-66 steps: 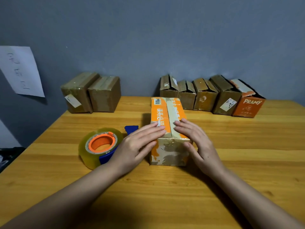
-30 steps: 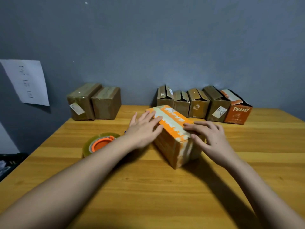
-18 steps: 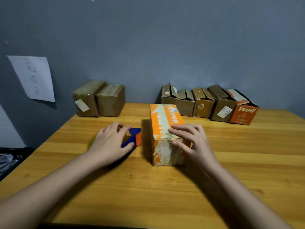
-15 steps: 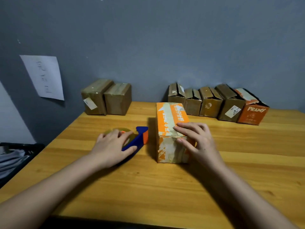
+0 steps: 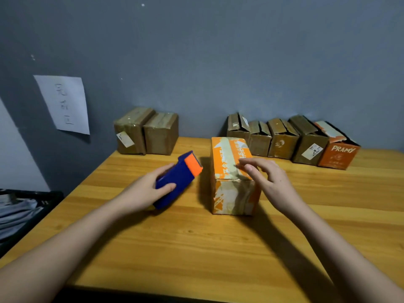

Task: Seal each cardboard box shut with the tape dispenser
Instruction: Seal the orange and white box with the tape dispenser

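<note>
The orange-and-cream printed cardboard box point(image 5: 232, 171) stands at the frame's centre on the wooden table point(image 5: 196, 248). My right hand point(image 5: 270, 182) hovers at its near top edge, fingers loosely bent, gripping nothing. Just left of the box, my left hand point(image 5: 146, 189) grips the blue tape dispenser with the orange tip point(image 5: 178, 178), raised and tilted toward the box. Half a second ago the dispenser was still low by the table and my right hand lay on the box. Five brown and orange boxes point(image 5: 290, 141) line the wall at upper right, two taped ones point(image 5: 146, 132) at upper left.
</note>
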